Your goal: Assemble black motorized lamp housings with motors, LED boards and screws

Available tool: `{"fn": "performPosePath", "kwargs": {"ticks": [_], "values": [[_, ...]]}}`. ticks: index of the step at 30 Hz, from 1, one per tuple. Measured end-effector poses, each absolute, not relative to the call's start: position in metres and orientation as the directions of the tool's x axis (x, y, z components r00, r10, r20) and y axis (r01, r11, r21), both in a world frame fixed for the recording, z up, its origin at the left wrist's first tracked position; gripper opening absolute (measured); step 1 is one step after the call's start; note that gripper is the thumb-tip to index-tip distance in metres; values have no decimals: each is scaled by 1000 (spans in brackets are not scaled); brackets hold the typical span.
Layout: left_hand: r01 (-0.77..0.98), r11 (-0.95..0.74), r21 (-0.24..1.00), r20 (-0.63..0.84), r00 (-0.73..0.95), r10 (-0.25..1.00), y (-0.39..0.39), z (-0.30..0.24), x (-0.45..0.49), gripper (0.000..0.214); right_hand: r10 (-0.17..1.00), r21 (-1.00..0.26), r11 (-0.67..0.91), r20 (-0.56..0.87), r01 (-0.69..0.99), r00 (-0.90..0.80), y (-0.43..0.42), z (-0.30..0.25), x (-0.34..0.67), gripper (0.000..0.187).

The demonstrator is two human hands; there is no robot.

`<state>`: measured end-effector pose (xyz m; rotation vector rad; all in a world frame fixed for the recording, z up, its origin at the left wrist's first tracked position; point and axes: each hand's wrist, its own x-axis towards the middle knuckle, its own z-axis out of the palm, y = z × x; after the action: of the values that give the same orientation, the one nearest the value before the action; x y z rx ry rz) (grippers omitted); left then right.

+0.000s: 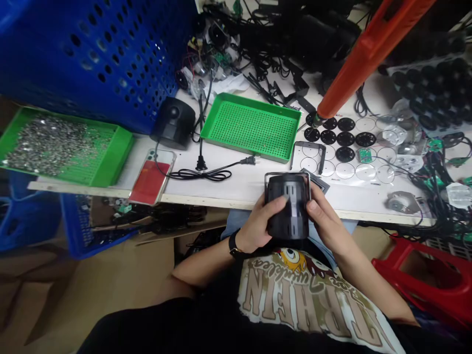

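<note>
A black slotted cylindrical housing (291,209) with a thin wire-like bracket is held in front of my body, just off the bench's front edge. My left hand (260,223) grips its left side, thumb across the front. On its right side my right hand (322,214) is closed around it, thumb near the bracket. Behind the housing, a dark U-shaped bracket (322,160) lies on the bench near several black round discs (345,138) and clear circles. An orange power screwdriver (354,64) hangs above the discs, its tip pointing down at them.
A green perforated tray (254,152) sits mid-bench. Further left are a phone (151,179), a black cabled device (173,123), and a green tray (110,169) of small metal parts. A large blue crate (121,29) stands behind. A red stool (416,280) is at right.
</note>
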<state>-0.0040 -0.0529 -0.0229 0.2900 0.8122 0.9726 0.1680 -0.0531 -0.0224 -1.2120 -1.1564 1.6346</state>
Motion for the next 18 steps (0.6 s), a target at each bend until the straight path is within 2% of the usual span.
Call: {"fn": "performPosePath", "kwargs": {"ticks": [3, 5, 10, 14, 16, 18], "values": [[-696, 582, 421, -483, 372, 793, -44, -23, -8, 58, 924, -947, -316, -292, -63, -245, -60, -23, 170, 56], [-729, 566, 385, -464, 377, 802, -40, -25, -9, 54, 915, -936, -345, -316, -77, -250, -64, -24, 168, 55], [-747, 546, 380, -457, 361, 813, -39, -25, -8, 48, 912, -935, -350, -324, -63, -252, -65, -24, 159, 56], [-748, 531, 398, -463, 336, 820, -38, -21, -10, 48, 919, -946, -314, -324, 79, -226, -58, -16, 160, 58], [-747, 519, 415, -475, 308, 824, -36, -20, -12, 51, 946, -954, -246, -275, 173, -171, -48, -8, 166, 49], [-759, 492, 426, -490, 264, 831, -34, -19, -15, 53, 994, -974, -96, -105, 206, -32, -31, 0, 173, 36]]}}
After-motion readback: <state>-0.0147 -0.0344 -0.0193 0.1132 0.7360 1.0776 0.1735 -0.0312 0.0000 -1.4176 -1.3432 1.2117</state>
